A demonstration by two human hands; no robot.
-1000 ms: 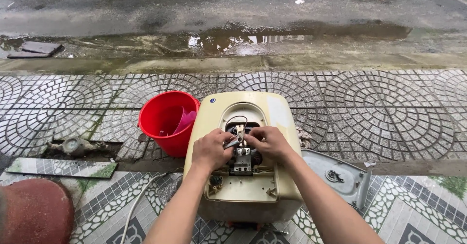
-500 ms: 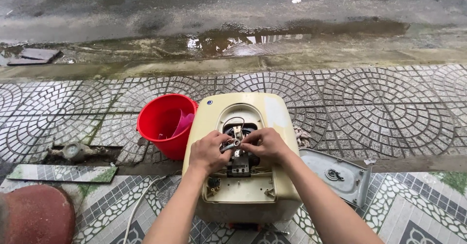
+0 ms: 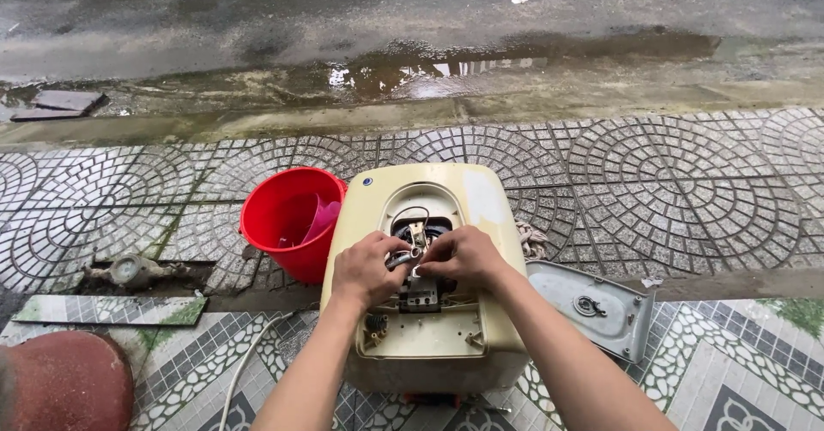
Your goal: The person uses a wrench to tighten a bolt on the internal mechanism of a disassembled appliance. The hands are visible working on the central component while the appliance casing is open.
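Lower left corner of the frame: rounded red-brown object [image 3: 60,392], partly cut off by the edge. Above it, a mossy tiled slab [image 3: 107,310] lying flat, and a metal water meter [image 3: 133,270] set in a gap in the paving. Left of centre: red plastic bucket [image 3: 287,221], upright, with a pink item inside, touching the left side of the heater casing. Centre: cream water heater [image 3: 485,199] lying on the patterned pavement [image 3: 687,191], its service opening exposed. Left hand [image 3: 365,270], fingers curled, pinching a small metal fitting [image 3: 398,259] at the opening. Right hand [image 3: 463,257], fingers bent and pressed together on the wiring block [image 3: 421,292] just beside the left hand. Right of centre: grey cover plate [image 3: 601,306], off the heater, resting against its lower right side. Upper frame: wet road with a puddle [image 3: 429,66].
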